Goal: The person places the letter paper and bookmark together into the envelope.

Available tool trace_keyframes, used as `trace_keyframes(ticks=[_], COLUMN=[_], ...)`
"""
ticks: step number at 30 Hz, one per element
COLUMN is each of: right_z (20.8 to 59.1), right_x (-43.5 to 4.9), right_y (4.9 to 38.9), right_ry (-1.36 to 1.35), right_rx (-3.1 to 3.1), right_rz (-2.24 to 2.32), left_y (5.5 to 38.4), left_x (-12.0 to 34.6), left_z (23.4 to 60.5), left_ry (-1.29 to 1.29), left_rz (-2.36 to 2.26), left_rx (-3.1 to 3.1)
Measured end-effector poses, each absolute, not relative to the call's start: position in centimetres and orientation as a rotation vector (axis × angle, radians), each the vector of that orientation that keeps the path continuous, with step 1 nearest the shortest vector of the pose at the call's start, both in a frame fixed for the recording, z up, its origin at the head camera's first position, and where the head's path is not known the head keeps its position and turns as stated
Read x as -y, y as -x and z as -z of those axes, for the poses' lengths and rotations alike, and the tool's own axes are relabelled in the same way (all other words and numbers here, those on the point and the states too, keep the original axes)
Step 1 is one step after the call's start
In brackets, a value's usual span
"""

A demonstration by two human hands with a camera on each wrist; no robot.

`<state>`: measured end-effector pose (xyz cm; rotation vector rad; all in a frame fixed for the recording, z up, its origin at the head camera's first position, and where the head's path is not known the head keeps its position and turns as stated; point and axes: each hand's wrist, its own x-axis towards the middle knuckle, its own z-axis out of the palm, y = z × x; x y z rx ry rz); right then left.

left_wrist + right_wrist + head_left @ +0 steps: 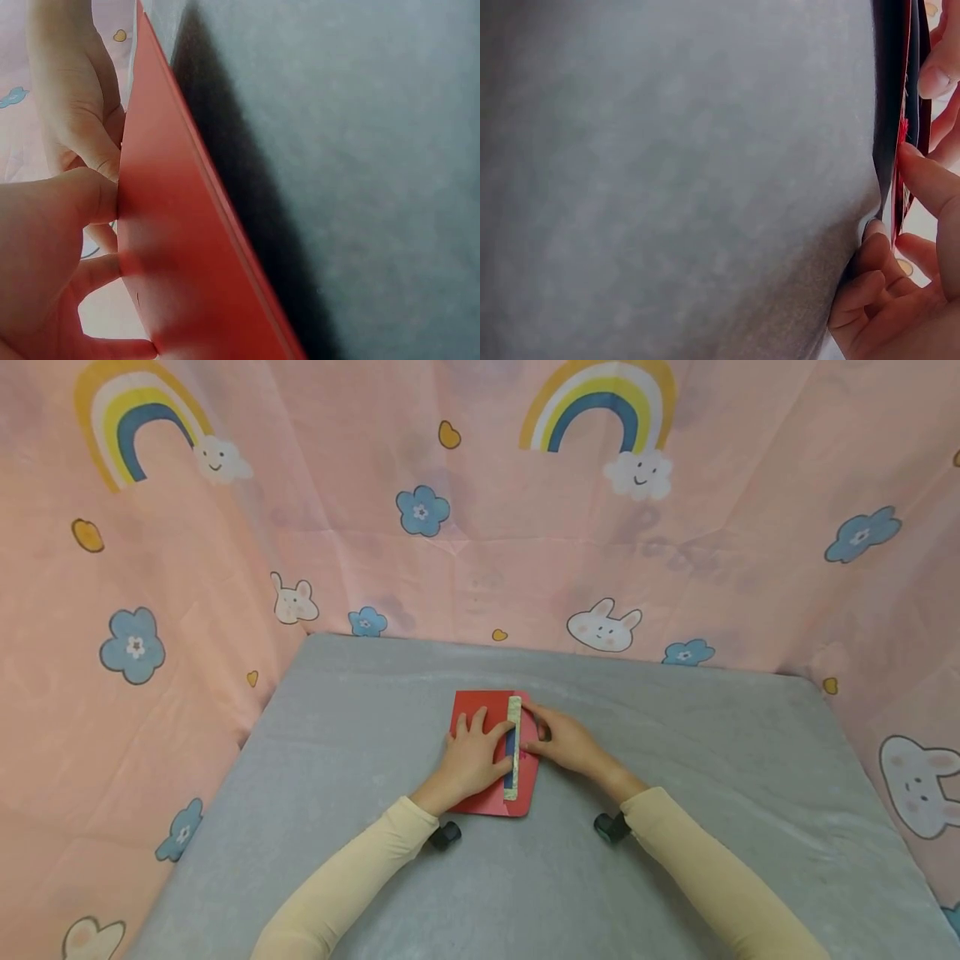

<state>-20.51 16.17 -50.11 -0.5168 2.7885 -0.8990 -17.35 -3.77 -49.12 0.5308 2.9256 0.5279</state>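
Note:
In the head view a red paper envelope [480, 804] lies on the grey cloth, its rounded pink-red flap [528, 785] to the right. Along its mouth runs a narrow pale patterned strip [513, 792], with dark blue [510, 743] showing beside it. My left hand [472, 762] rests spread on the envelope, index finger and thumb reaching to the blue part. From the right, my right hand [566, 743] has thumb and index finger at the strip's outer edge, other fingers curled. The left wrist view shows the red envelope [180, 225] tilted, a shadow beside it.
Grey cloth [360, 735] covers the table. A pink curtain [495, 577] printed with rainbows, flowers and rabbits hangs behind and at both sides. Small black cameras sit under the wrists, one at the left wrist [447, 835] and one at the right [611, 827].

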Motion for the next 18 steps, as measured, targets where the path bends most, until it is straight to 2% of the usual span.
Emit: trace_keyframes(ticks=[18], right_z=[49.58], right_x=[-15.37], right_y=[20.41], right_ry=[0.505], right_rx=[-2.788], right_rz=[0.850], left_y=[17.41], left_x=[3.95], left_z=[49.19], left_ry=[-0.544], left_rz=[-0.534], left_rx=[-2.929])
